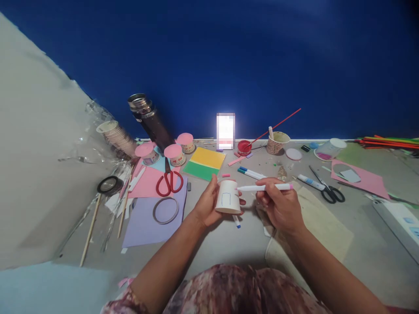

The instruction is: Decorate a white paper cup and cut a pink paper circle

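your left hand [207, 204] holds the paper cup [228, 198], likely light and easily dented: cradle softly at nine o'clock. your right hand [278, 204] pinches a pink-ended marker [253, 188].

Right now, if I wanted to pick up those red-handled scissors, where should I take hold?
Probably by the red loops, from the near side: the red-handled scissors lie with their loops nearest and dark blades pointing away, toward the pink-topped cups. The left hand is closer, but it holds the white cup.
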`<move>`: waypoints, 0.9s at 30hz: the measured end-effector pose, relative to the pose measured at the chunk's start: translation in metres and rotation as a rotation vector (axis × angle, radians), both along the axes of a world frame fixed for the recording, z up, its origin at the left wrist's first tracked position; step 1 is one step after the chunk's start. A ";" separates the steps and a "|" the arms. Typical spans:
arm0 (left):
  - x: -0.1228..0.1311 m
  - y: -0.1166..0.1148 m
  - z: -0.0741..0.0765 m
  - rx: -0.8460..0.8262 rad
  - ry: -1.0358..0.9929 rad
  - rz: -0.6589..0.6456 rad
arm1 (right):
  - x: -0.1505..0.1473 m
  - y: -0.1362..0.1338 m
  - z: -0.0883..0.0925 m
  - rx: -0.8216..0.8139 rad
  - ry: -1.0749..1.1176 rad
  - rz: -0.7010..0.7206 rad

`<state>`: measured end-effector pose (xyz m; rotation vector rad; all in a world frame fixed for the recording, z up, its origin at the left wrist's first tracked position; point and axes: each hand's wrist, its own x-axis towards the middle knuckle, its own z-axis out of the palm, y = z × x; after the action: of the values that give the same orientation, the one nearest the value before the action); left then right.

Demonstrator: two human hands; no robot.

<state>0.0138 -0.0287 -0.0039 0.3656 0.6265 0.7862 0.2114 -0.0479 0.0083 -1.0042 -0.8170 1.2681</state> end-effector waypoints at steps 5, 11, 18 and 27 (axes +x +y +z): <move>0.007 -0.008 -0.011 0.135 0.205 0.254 | 0.006 -0.021 -0.004 0.157 -0.356 -0.095; 0.014 -0.011 -0.014 0.196 0.259 0.368 | 0.000 -0.029 0.003 0.418 -0.563 -0.134; 0.016 -0.011 -0.010 0.245 0.269 0.365 | -0.002 -0.033 -0.009 0.459 -0.679 -0.158; 0.015 -0.013 -0.012 0.266 0.251 0.342 | -0.001 -0.031 -0.002 0.467 -0.704 -0.154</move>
<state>0.0289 -0.0414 -0.0156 0.6176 0.8350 1.1673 0.2103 -0.0787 0.0059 -1.1025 -1.4616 0.5271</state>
